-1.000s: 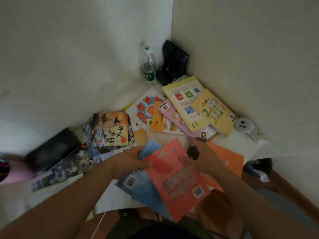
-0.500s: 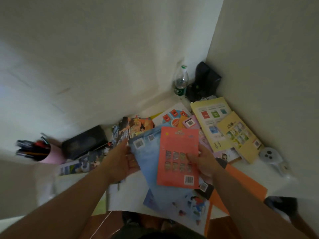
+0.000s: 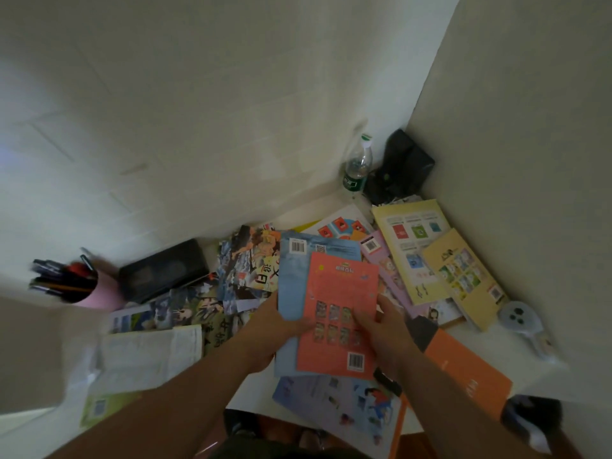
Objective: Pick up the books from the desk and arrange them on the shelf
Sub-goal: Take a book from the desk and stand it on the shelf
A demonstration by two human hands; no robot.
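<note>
Orange-red and pale blue, the two thin books now stand squared up together in the person's grip, where a second ago they were fanned out low over the near edge of the table. The red book lies on top of the blue book, both lifted clear of the scatter below. The left hand holds their left edge, fingers curled under and thumb on the cover; the right hand grips the right edge with its fingers pressed on the red cover. I judge the pair is gathered and ready to carry off; no shelf shows from here.

Under them, at the near edge of the table, lies a lilac picture book, an orange book to its right. Left of the hands lies an open book. Farther off, illustrated covers and yellow books are spread toward the corner, so most of the job remains.

At far left a pink cup holds pens and pencils, upright and crowded. In the far corner a clear bottle looks near empty, though I cannot be sure.
</note>
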